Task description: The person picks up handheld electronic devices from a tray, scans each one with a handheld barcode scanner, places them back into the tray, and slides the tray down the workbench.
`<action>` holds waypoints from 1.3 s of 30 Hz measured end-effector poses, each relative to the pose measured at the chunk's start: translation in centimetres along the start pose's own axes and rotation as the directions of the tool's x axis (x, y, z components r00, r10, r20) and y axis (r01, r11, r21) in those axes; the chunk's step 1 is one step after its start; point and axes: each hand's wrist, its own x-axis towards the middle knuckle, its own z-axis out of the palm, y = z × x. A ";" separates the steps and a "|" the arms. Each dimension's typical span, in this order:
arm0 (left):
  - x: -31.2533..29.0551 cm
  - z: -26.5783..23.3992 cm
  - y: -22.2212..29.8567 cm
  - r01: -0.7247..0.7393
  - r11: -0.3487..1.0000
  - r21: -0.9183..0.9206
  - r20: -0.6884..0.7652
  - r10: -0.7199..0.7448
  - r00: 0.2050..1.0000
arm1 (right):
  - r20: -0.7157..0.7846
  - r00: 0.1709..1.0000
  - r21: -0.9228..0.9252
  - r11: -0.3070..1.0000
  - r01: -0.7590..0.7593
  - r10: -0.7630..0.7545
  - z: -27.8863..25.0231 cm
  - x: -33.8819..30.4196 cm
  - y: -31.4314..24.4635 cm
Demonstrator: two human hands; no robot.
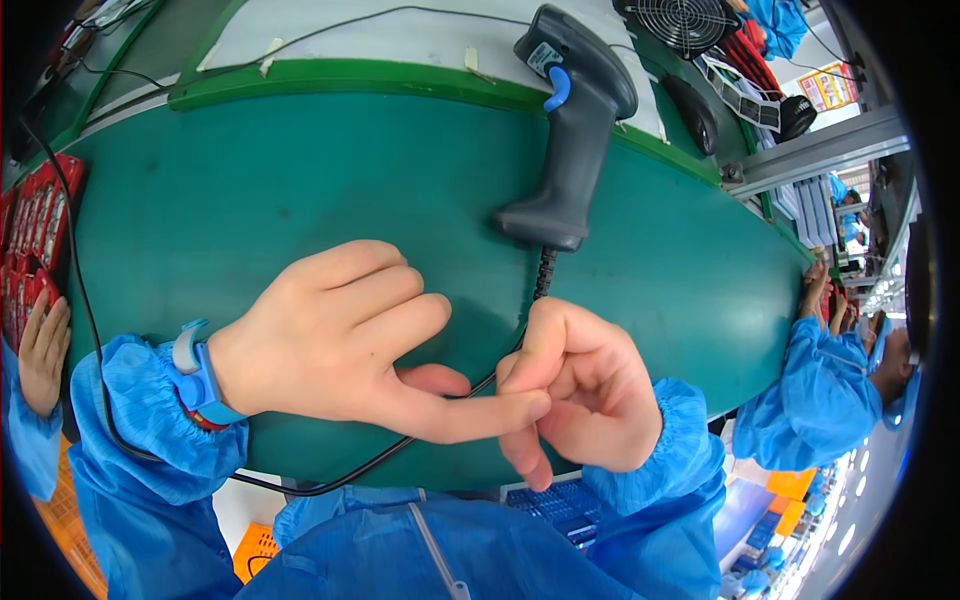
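Observation:
My left hand (340, 340) is over the green mat, back up, with its index finger stretched toward the right, the thumb apart and the other fingers loosely bent. It holds no object. My right hand (590, 385) has its fingers curled, and its thumb and forefinger close on the tip of my left index finger. Anything small between them is hidden. A blue wristband (205, 380) circles my left wrist. Just beyond my right hand, a dark grey handheld barcode scanner (575, 140) with a blue trigger lies on the bench; its black cable (375, 460) passes beneath my hands.
A green mat (250, 180) covers the bench, bordered by a green strip (350, 80). Red trays (35, 240) of small parts sit at far left, near another person's hand (43, 355). A black mouse (690, 115) and fan grille (685, 20) are at back right. A co-worker's blue sleeve (800, 400) is at right.

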 end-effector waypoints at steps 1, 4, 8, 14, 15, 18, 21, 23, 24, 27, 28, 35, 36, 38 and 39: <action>0.0 -0.5 0.2 -0.001 1.000 0.009 -0.001 0.001 1.000 | 0.012 1.000 -0.024 0.999 0.027 -0.027 0.3 -0.3 -0.2; 0.7 -2.2 0.8 -0.051 0.997 0.053 0.051 0.049 0.997 | -0.046 0.944 -0.195 0.930 0.312 -0.327 0.7 -1.2 -0.6; 1.6 -5.0 3.0 -0.040 0.997 0.072 -0.181 0.052 0.982 | -0.273 0.744 -0.563 0.728 0.391 -0.610 1.2 -1.5 -3.4; 0.6 -14.0 10.2 0.007 0.996 0.086 -0.200 0.010 0.980 | -0.468 0.552 -0.834 0.551 -0.017 -0.690 4.2 -2.3 -0.3; 0.4 -16.3 11.6 0.056 0.995 0.089 -0.159 -0.041 0.986 | -0.468 0.532 -0.838 0.546 -0.012 -0.706 5.1 -2.6 -0.1; -1.8 -23.5 13.7 0.180 0.963 0.200 -0.092 -0.165 0.982 | -0.564 0.561 -0.747 0.663 -0.036 -0.605 8.3 -2.6 -1.1; -4.1 -30.4 13.9 0.427 0.846 0.319 0.005 -0.452 0.892 | -0.483 0.724 -0.514 0.829 0.221 -0.493 12.6 -5.6 -2.1; -7.3 -34.6 13.1 0.502 0.766 0.402 -0.145 -0.488 0.861 | -0.533 0.762 -0.103 0.922 0.374 -0.368 17.6 -8.4 -0.3; -9.1 -36.5 12.4 0.607 0.680 0.412 -0.137 -0.612 0.779 | -0.375 0.871 0.124 0.914 0.387 -0.318 20.7 -10.2 0.7; -15.9 -42.6 8.3 0.765 0.431 0.478 -0.345 -0.709 0.615 | -0.028 0.937 0.511 0.801 0.313 -0.348 28.8 -12.5 5.6; -19.1 -44.5 6.2 0.765 0.309 0.565 -0.457 -0.654 0.602 | 0.050 0.922 0.526 0.795 0.302 -0.384 30.3 -12.7 7.7; -33.8 -52.6 -5.0 0.813 -0.412 0.411 -0.610 -0.787 -0.091 | 0.244 0.877 0.195 0.907 0.373 -0.413 38.9 -9.2 14.4; -34.6 -53.2 -6.0 0.824 -0.440 0.357 -0.567 -0.803 -0.183 | 0.227 0.931 0.209 0.948 0.240 -0.285 38.7 -8.8 15.0; -35.1 -54.0 -7.2 0.815 -0.469 0.339 -0.427 -0.849 -0.311 | 0.147 0.945 0.198 0.945 0.260 -0.291 39.2 -8.4 15.4; -34.9 -53.9 -7.8 0.820 -0.460 0.341 -0.421 -0.854 -0.304 | 0.141 0.939 0.186 0.940 0.286 -0.314 39.5 -8.1 15.3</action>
